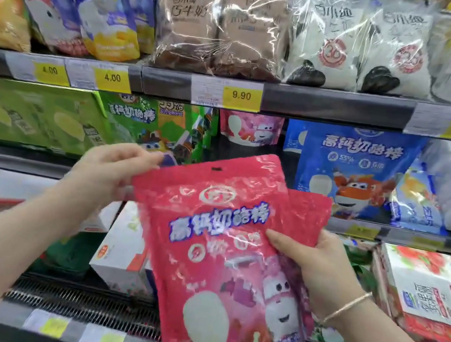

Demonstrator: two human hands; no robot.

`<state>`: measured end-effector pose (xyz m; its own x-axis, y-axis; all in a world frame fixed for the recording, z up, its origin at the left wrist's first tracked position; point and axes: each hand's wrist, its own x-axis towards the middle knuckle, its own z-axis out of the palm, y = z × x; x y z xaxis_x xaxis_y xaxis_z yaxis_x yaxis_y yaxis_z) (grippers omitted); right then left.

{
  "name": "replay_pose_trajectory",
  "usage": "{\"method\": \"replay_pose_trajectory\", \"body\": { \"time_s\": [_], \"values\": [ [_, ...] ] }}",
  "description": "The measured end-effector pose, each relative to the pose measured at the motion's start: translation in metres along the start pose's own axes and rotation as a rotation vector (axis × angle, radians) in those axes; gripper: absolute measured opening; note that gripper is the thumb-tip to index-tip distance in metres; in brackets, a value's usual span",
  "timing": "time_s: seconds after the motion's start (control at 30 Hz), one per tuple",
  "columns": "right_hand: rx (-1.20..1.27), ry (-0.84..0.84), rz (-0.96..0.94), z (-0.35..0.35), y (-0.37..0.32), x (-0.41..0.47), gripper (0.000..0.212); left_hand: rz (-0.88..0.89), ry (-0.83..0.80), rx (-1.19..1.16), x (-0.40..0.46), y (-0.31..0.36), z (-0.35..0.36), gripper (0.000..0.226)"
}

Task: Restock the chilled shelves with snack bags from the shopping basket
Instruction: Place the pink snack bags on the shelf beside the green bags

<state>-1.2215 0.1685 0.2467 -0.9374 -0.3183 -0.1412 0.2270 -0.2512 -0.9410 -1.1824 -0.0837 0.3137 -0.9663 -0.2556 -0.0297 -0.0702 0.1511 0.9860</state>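
Two pink snack bags are held in front of the middle shelf. The front pink bag [219, 255] shows blue lettering and a cartoon plane. A second pink bag [308, 215] sits behind it, only its upper right corner visible. My left hand [113, 170] pinches the top left corner of the front bag. My right hand [318, 264] grips both bags at their right side, thumb across the front. On the shelf behind stands one matching pink bag [250, 130], with a dark gap below it. The shopping basket is out of view.
Green bags [150, 124] stand left of the gap and blue bags [352, 169] right of it. The upper shelf carries brown [218, 30] and white packs [356, 47] above its price-tag rail [228, 93]. Boxes [425, 292] fill the lower shelf over a vent grille [83, 304].
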Motion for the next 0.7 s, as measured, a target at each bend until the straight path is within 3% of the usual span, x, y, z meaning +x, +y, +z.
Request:
{"method": "replay_pose_trajectory", "body": {
  "time_s": [0.07,0.13,0.27,0.3,0.37,0.47,0.57,0.7],
  "values": [
    [0.087,0.045,0.009,-0.005,-0.004,0.004,0.01,-0.09,0.047,-0.268,-0.006,-0.023,0.001,0.042],
    [0.098,0.06,0.013,-0.006,-0.011,0.012,0.01,-0.211,0.046,-0.35,-0.016,-0.045,0.01,0.035],
    [0.024,0.042,-0.005,0.005,-0.021,0.028,0.009,-0.353,-0.312,-0.379,-0.044,-0.068,0.026,0.08],
    [-0.005,0.036,-0.016,0.008,-0.021,0.032,0.012,-0.361,-0.349,-0.406,-0.045,-0.069,0.03,0.083],
    [-0.048,0.035,-0.04,0.015,-0.02,0.038,0.015,-0.35,-0.248,-0.4,-0.036,-0.065,0.047,0.074],
    [-0.065,0.034,-0.031,0.024,-0.013,0.048,0.009,-0.223,-0.081,-0.572,-0.03,-0.068,0.052,0.036],
    [-0.006,-0.019,0.089,0.029,-0.008,0.058,0.009,-0.329,0.018,-0.549,-0.026,-0.073,0.048,0.035],
    [0.024,-0.098,0.259,0.029,-0.009,0.069,0.023,-0.526,-0.035,-0.52,-0.03,-0.081,0.036,0.032]
  ]
}}
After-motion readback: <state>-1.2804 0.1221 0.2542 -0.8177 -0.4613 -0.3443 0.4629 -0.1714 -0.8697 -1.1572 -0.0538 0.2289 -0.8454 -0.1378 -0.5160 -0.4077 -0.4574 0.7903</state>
